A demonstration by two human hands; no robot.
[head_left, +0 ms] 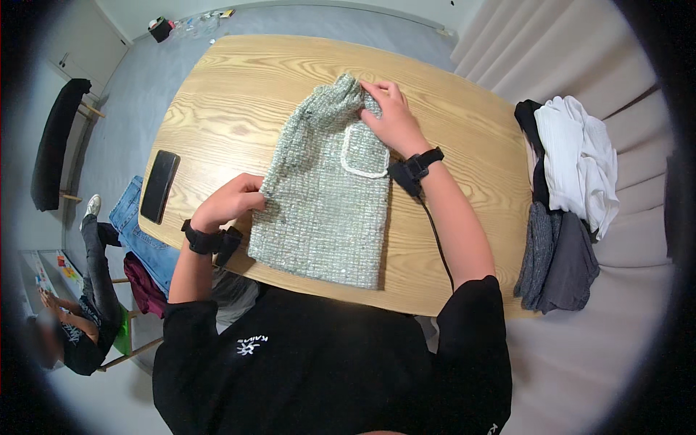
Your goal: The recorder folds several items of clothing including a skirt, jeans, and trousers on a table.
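Head camera: green garment (322, 210); left hand (229, 203) pinching its side; right hand (394, 122) its top

The garment (319, 217) fills the middle of the table (471, 130). Left of it, I can pass over bare wood between my left hand (230, 203) and the phone (160, 186). Wood also lies open beyond my right hand (395, 119), up to the piled clothes (580, 159) blocking the right edge. Nearer me, a cable (438, 243) crosses the gap between garment and right forearm (458, 225).
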